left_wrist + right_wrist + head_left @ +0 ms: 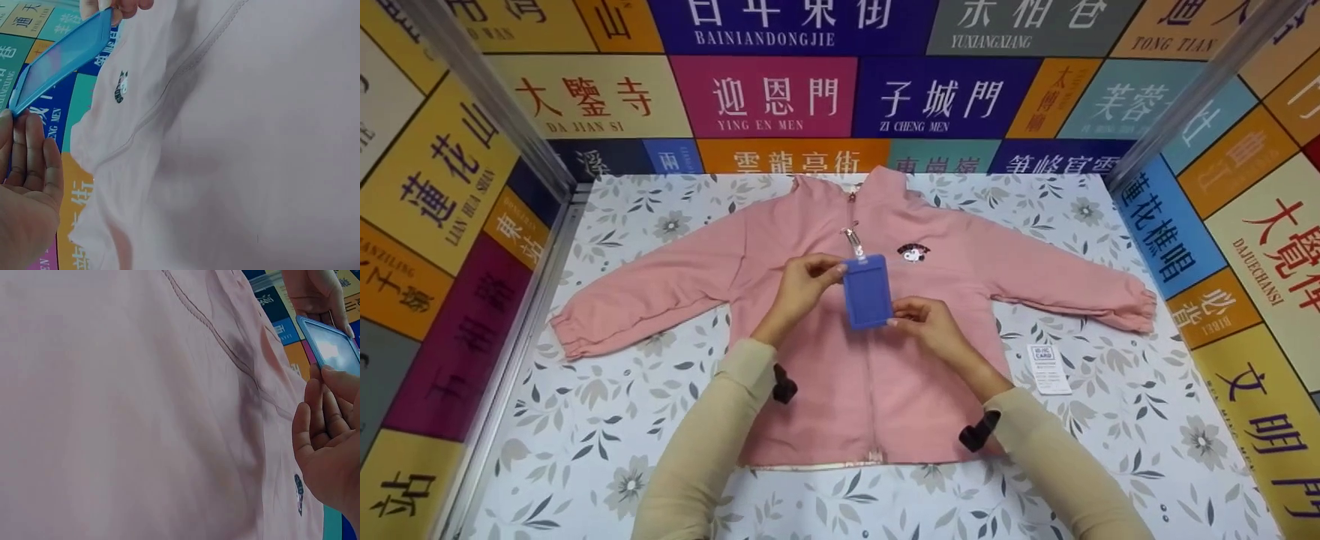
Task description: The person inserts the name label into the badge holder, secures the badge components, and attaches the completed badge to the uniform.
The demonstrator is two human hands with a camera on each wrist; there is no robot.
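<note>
Both hands hold a blue badge holder (pixel 868 294) over the chest of a pink zip jacket (pixel 802 375). My left hand (pixel 808 283) pinches its upper left corner between thumb and fingers. At the lower right corner, my right hand (pixel 926 324) pinches it the same way. A metal clip (pixel 853 241) on a clear strap extends from the top of the holder toward the jacket's zipper. In the left wrist view the badge holder (pixel 64 59) appears tilted, with a clear window in a blue frame. The jacket lies front up, sleeves spread to both sides.
A small white printed card (pixel 1048 369) lies right of the jacket. Beneath everything is a white table cover (pixel 607 420) with grey flowers and leaves. Colourful panels with Chinese lettering (pixel 780 97) stand along the back and both sides. A small character patch (pixel 913 253) marks the jacket's chest.
</note>
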